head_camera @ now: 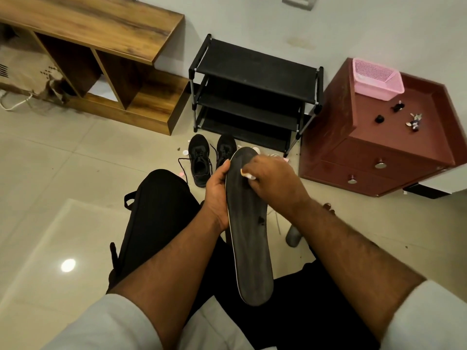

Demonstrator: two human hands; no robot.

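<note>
L hand (217,190) grips black insole (249,228) at its left edge; R hand (274,180) pinches small white pad (249,175) against it.

Insole (249,236) lengthwise at centre, toe end pointing away from the viewer. The left hand (217,195) grips its left edge; the right hand (273,180) lies over its far end, pinching a pad (249,175) against the upper surface. Beyond the insole, two shoes (199,160) stand side by side on the floor, directly before the shoe rack (255,72), which backs onto the wall. Left of the rack is the shelf unit (101,29), with a paper bag (25,69) at its left end. Right of the rack is the drawer chest (379,157); on its top, a basket (376,79) sits at the back, with small objects (414,122) nearer the front.
</note>
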